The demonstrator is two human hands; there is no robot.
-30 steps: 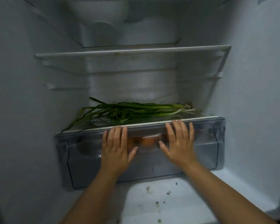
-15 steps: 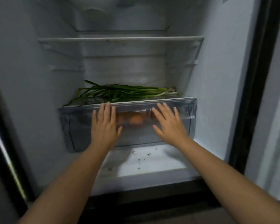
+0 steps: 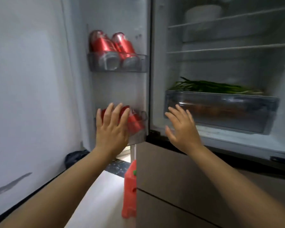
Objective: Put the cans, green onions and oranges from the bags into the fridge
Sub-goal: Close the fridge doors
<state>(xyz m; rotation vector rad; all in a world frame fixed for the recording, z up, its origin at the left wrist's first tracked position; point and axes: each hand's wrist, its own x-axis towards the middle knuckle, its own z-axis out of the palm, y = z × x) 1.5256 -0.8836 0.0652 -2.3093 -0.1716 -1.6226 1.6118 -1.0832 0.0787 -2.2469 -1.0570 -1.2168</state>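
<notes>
So the fridge is standing open, door swung out at about 10 o'clock from the middle of the view. Two red cans sit side by side in the upper door bin, tilted in this wide-angle shot. More red cans are in the lower door bin, partly hidden behind the left hand.

That left hand is flat with fingers straight and spread, holding nothing, in front of the lower bin at roughly 8 o'clock. Can't tell if it actually touches the bin or the cans. The right hand is also spread wide, holding nothing, hovering near the center just beside the left end of the crisper drawer, not clearly touching it.

The green onions lie flat on the cover right above the drawer, over at 2 o'clock. Through the smoky drawer front there's an orange-ish blur, the oranges, too fuzzy to count.

Down at 6 o'clock a red plastic thing with a green bit sits against the lower fridge front, and a dark bag is on the floor at 7 o'clock.
</notes>
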